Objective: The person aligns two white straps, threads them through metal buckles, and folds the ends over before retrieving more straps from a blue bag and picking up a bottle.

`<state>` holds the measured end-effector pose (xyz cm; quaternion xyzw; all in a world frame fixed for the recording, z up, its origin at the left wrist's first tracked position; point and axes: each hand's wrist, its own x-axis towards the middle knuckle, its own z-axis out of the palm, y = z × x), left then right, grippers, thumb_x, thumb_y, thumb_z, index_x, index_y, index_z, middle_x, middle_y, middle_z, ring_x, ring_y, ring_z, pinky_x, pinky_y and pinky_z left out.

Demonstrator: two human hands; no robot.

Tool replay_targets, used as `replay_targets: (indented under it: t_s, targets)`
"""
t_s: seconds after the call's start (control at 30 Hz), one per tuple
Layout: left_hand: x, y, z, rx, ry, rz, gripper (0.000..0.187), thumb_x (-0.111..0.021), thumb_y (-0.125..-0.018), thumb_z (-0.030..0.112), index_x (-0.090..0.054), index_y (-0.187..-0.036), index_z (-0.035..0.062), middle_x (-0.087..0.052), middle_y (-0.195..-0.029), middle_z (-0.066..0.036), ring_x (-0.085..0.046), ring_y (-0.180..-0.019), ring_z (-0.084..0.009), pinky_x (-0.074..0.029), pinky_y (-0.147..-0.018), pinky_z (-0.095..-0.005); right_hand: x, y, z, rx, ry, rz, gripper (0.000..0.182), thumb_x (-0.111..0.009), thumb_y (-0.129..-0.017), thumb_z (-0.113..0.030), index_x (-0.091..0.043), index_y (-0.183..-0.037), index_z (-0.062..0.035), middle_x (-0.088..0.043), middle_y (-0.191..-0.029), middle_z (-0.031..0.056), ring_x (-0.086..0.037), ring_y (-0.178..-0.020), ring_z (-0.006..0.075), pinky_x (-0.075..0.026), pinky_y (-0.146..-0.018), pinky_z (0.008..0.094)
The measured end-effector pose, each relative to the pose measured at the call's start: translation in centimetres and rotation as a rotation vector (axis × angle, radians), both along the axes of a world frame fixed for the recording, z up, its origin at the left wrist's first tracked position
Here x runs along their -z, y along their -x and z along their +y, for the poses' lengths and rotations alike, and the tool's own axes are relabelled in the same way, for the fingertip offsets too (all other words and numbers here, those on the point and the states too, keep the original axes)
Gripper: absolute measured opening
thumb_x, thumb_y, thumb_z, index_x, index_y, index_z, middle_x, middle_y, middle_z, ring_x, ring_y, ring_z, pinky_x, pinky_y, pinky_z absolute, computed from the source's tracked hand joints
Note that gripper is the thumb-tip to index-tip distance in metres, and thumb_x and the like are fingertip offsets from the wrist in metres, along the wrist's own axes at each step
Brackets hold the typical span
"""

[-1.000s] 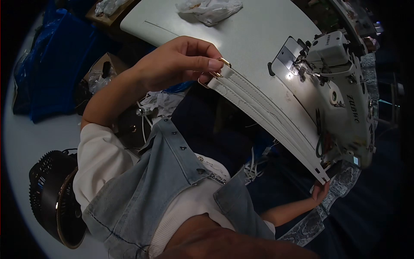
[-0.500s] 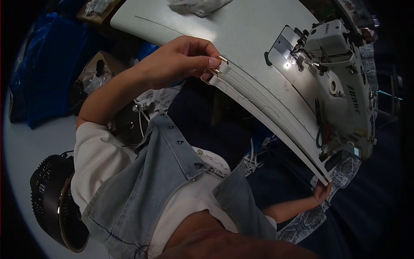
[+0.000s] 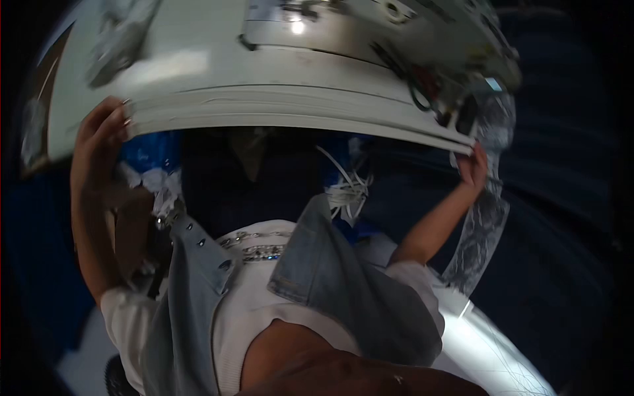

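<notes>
Several long white straps [image 3: 277,113] stretch sideways between my two hands along the front edge of the white sewing table [image 3: 218,69]. My left hand [image 3: 102,135] is closed on their left ends, where small metal fittings show at the fingertips, blurred. At the other side, my right hand [image 3: 473,165] pinches the opposite ends of the straps between thumb and fingers. The straps lie close together, nearly parallel and pulled fairly straight. How many there are cannot be made out.
A white sewing machine [image 3: 456,36] stands at the back right. Dark-handled scissors [image 3: 417,92] lie before it. A clear plastic bag [image 3: 122,46] rests at the back left. Patterned fabric [image 3: 481,231] hangs at right, and a bundle of thin white strips [image 3: 349,193] sits below the table edge.
The view has swung to the right. The straps, slanting before, now run nearly level across the table's front. My left hand has moved out to the left; both hands keep their hold.
</notes>
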<state>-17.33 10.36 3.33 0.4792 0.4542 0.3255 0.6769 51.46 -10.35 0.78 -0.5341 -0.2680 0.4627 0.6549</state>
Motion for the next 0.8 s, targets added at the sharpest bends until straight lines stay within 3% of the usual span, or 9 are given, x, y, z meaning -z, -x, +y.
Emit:
replay_targets:
  t_s: [0.03,0.07,0.2,0.3,0.37,0.7,0.77,0.8]
  targets:
    - [1.0,1.4,0.4,-0.042,0.02,0.04,0.018,-0.056,-0.082,0.018,-0.053,-0.092,0.0039,-0.049,-0.076,0.004,-0.044,-0.064,-0.0016,-0.036,-0.058,-0.0135,-1.7,2.9,1.0,-0.088,-0.014,0.046,0.016,-0.048,-0.083,-0.01,-0.054,-0.094,-0.0001,-0.055,-0.085,0.006,-0.051,-0.08,0.0163,-0.042,-0.076,0.0313]
    - [1.8,2.2,0.8,-0.062,-0.017,0.056,0.019,-0.056,-0.082,0.018,-0.053,-0.095,0.0036,-0.049,-0.078,0.004,-0.044,-0.066,-0.0012,-0.036,-0.059,-0.0135,-1.8,3.4,1.5,-0.169,-0.05,0.025,0.017,-0.046,-0.086,-0.013,-0.053,-0.095,-0.0003,-0.055,-0.082,0.0057,-0.052,-0.082,0.0173,-0.041,-0.079,0.0339]
    - [4.9,6.3,2.2,-0.262,0.008,0.061,0.025,-0.056,-0.083,0.016,-0.052,-0.103,0.0028,-0.05,-0.084,0.004,-0.044,-0.071,-0.0014,-0.036,-0.062,-0.0145,-3.7,7.7,3.1,-0.157,-0.053,-0.007,0.013,-0.047,-0.087,-0.013,-0.051,-0.085,-0.0009,-0.05,-0.074,0.0001,-0.048,-0.068,0.0065,-0.042,-0.065,0.0226]
    - [5.7,8.4,3.2,-0.235,0.014,0.015,0.025,-0.056,-0.083,0.013,-0.051,-0.104,0.0022,-0.05,-0.083,0.003,-0.044,-0.07,-0.0024,-0.036,-0.061,-0.0154,-3.4,7.8,3.3,-0.227,-0.101,-0.008,0.014,-0.048,-0.086,-0.014,-0.052,-0.09,-0.0003,-0.051,-0.074,0.0004,-0.048,-0.065,0.0055,-0.042,-0.062,0.0204]
    - [5.4,8.2,2.9,-0.243,-0.015,0.041,0.024,-0.055,-0.083,0.013,-0.051,-0.104,0.0019,-0.05,-0.082,0.003,-0.043,-0.068,-0.0027,-0.035,-0.061,-0.0156,-4.1,8.7,3.8,-0.189,-0.047,-0.117,0.013,-0.05,-0.085,-0.015,-0.052,-0.079,-0.0039,-0.048,-0.068,-0.002,-0.046,-0.062,0.0061,-0.041,-0.063,0.0209]
    - [5.9,9.9,4.4,-0.165,-0.058,0.033,0.018,-0.052,-0.086,0.013,-0.05,-0.1,0.002,-0.05,-0.08,0.0,-0.042,-0.066,-0.0045,-0.036,-0.061,-0.0165,-4.0,9.5,3.9,-0.16,-0.067,-0.104,0.013,-0.051,-0.085,-0.015,-0.055,-0.085,-0.0024,-0.05,-0.069,-0.0023,-0.046,-0.062,0.0037,-0.039,-0.06,0.0179]
    - [6.0,9.8,4.6,-0.172,-0.085,0.032,0.018,-0.051,-0.086,0.013,-0.05,-0.1,0.0021,-0.05,-0.081,0.0,-0.042,-0.067,-0.0048,-0.036,-0.062,-0.0166,-4.5,10.5,3.9,-0.152,-0.133,-0.08,0.02,-0.052,-0.084,-0.012,-0.052,-0.099,0.0021,-0.054,-0.075,-0.0009,-0.047,-0.063,0.0019,-0.04,-0.058,0.0152]
    - [6.1,9.8,4.8,-0.183,-0.107,0.03,0.018,-0.051,-0.086,0.014,-0.05,-0.1,0.0021,-0.05,-0.081,0.0,-0.043,-0.068,-0.0051,-0.036,-0.063,-0.0168,-4.8,11.1,3.9,-0.149,-0.142,-0.081,0.02,-0.052,-0.084,-0.012,-0.052,-0.099,0.0021,-0.054,-0.075,-0.0009,-0.047,-0.063,0.0019,-0.04,-0.058,0.0152]
